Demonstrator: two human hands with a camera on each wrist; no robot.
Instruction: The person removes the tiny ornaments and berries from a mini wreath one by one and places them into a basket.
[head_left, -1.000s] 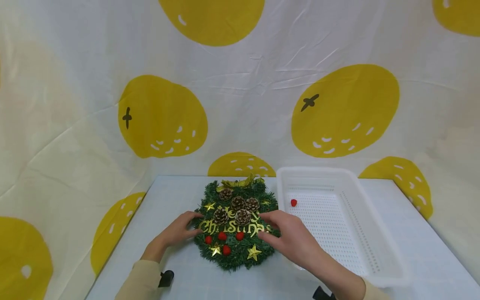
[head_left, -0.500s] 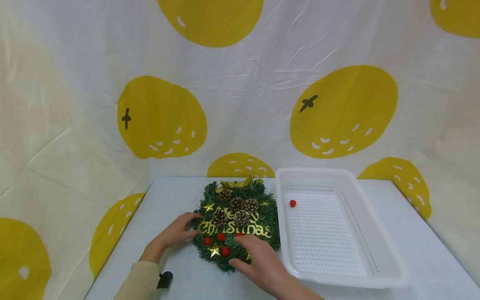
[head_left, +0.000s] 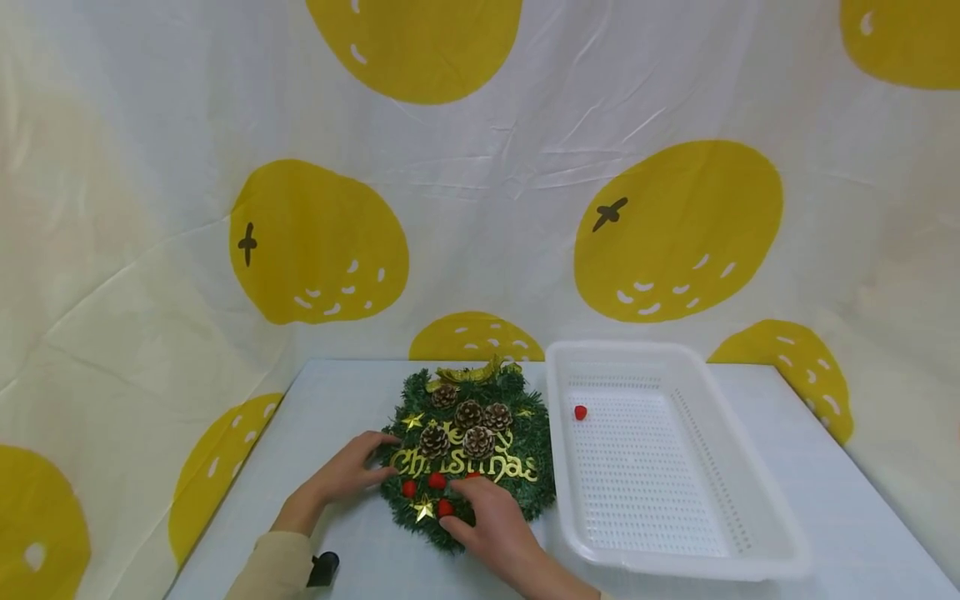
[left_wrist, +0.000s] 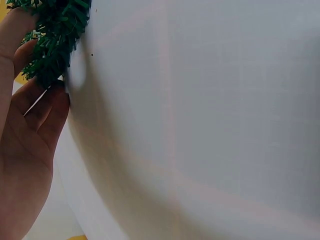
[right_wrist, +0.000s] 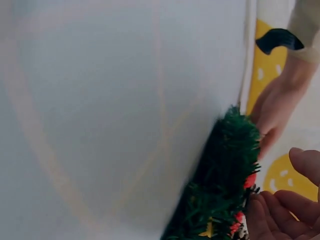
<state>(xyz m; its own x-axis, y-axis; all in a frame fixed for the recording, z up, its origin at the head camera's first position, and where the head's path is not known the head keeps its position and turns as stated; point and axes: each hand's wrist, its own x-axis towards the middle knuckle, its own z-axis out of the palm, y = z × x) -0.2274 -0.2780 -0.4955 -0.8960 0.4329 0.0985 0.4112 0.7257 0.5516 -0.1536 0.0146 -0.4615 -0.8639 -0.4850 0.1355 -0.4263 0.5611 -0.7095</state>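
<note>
- White backdrop (head_left: pixel 480 250) printed with yellow fruit, hanging along the far side and down the left and right.
- White table (head_left: pixel 337 404), its far edge meeting the backdrop.
- White perforated plastic basket (head_left: pixel 682 567) on the right of the table, lying lengthwise from near to far.
- Green tinsel Christmas wreath (head_left: pixel 536 433) flat on the table, just left of the basket, between and beneath the two hands.
- Right hand (head_left: pixel 495 517), over the near part of the wreath, its forearm slanting from the near right toward the far left. Thumb and fingers are bent and set moderately wide, with a gap between them; the right wrist view shows nothing pinched there. The fingertips are close to the red balls; whether they touch cannot be told.
- Left hand (head_left: pixel 348 471), at the wreath's left edge, its forearm slanting from the near left toward the far right. Thumb and fingers part around the tinsel and hold that edge.
- Beige sleeve (head_left: pixel 266 571) on the left forearm, with a black band (right_wrist: pixel 279 41) at the wrist.
- Gold "Christmas" lettering (head_left: pixel 513 467) across the wreath's middle.
- Gold bow (head_left: pixel 472 375) at the wreath's far end.
- Five pine cones (head_left: pixel 477 442) grouped on the wreath's far half, two of them against the lettering.
- Gold stars (head_left: pixel 423 509), one near and two farther off.
- Four red balls (head_left: pixel 437 481) on the near half, the rightmost partly hidden by the right hand.
- A lone red ball (head_left: pixel 581 412) on the basket floor, far left.
</note>
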